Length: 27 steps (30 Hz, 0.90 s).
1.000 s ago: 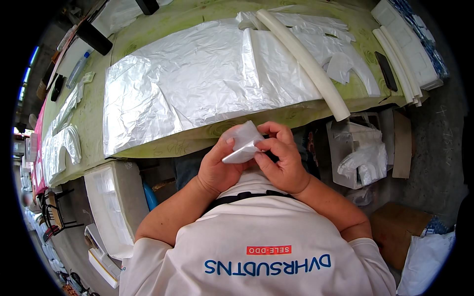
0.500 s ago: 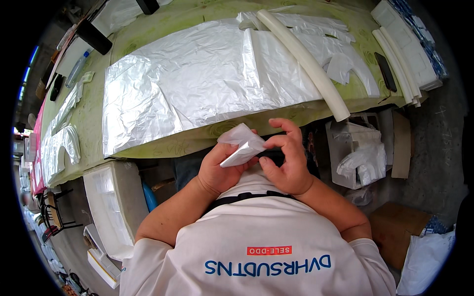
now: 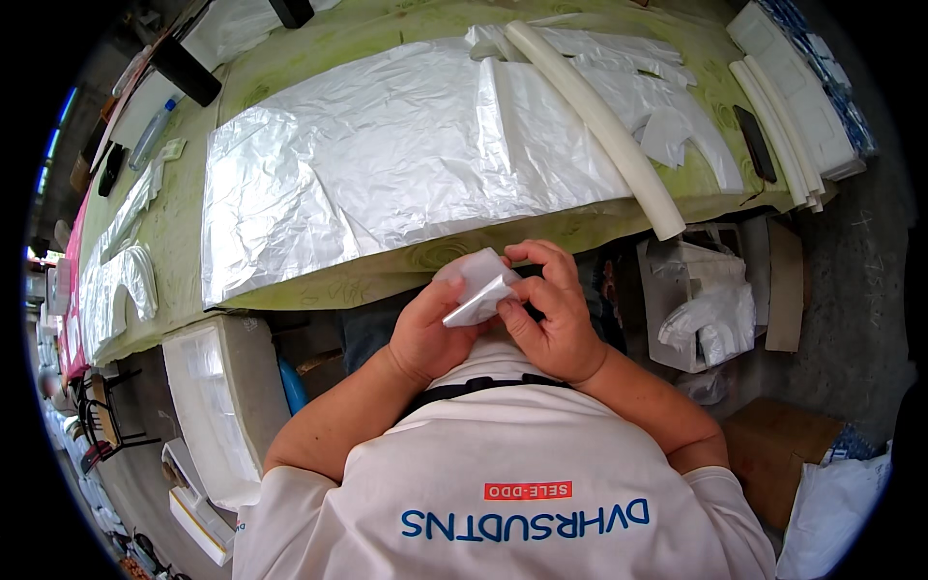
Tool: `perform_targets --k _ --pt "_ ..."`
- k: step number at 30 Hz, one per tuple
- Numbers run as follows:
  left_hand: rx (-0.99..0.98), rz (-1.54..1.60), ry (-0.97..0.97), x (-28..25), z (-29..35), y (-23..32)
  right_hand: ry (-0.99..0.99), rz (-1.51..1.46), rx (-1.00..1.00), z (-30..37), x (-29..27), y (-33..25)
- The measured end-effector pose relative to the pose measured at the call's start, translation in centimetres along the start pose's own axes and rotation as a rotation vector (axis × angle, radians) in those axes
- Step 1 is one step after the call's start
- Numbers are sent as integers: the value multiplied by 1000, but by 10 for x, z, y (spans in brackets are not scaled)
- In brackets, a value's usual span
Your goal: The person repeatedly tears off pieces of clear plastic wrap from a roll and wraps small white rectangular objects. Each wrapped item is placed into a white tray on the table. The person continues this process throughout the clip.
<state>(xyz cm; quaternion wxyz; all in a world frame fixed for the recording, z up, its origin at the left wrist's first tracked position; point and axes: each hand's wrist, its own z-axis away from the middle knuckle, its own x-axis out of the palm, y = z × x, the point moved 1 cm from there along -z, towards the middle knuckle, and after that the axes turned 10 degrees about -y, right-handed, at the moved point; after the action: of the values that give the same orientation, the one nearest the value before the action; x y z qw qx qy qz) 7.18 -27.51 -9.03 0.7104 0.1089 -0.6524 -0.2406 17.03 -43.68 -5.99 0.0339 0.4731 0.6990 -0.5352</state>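
Close to my waist, just off the table's near edge, a small folded packet of clear, shiny plastic film (image 3: 480, 278) is between my hands. My left hand (image 3: 426, 333) grips it from the left, its fingers partly hidden behind. On the other side my right hand (image 3: 558, 324) pinches the packet's right edge between thumb and fingers. Beyond them, a stack of wide, wrinkled plastic sheets (image 3: 387, 145) lies flat on the green-patterned tablecloth (image 3: 387, 259).
Across the sheets lies a long off-white roll (image 3: 599, 130). A dark phone-like slab (image 3: 755, 143) lies to its right. Below the table stand a box with crumpled plastic (image 3: 667, 333) on the right and a white foam box (image 3: 253, 387) on the left. A bottle (image 3: 152, 133) lies far left.
My right hand has closed in on the packet, its fingers now pinching the edge. The packet has tilted and shifted slightly right, while my left hand keeps its hold.
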Motion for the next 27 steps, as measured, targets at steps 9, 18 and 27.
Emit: perform_targets --k 9,18,27 --pt "56 -270 -105 12 0 -5 67 -101 144 2 5 1" --pt "59 -200 105 10 -1 -7 168 -216 188 5 11 -2" --pt "24 -154 156 6 -3 -7 245 -317 152 10 18 12"
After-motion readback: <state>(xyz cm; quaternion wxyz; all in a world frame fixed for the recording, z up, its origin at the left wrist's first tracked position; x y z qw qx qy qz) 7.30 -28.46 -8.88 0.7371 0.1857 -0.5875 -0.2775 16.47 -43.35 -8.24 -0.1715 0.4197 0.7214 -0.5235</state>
